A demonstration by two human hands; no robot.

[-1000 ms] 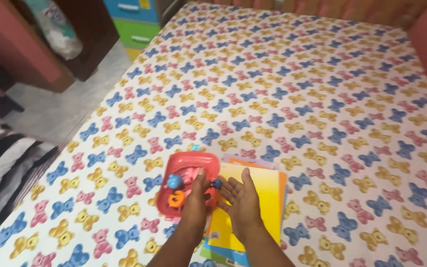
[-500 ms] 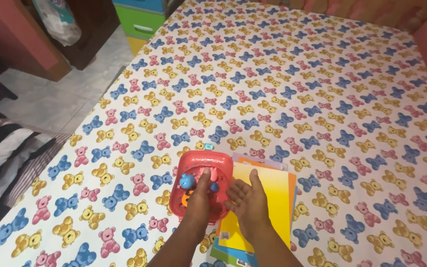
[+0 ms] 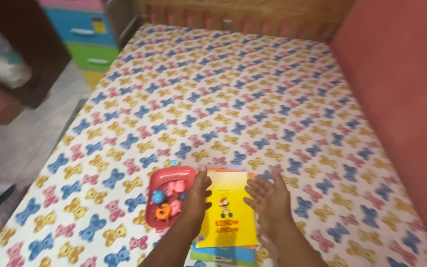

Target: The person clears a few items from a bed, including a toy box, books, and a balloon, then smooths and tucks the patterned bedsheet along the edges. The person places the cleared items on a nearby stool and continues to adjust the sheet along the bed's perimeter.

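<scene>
Tray (image 3: pixel 174 175) left of booklets (image 3: pixel 228 207) (touching)
</scene>
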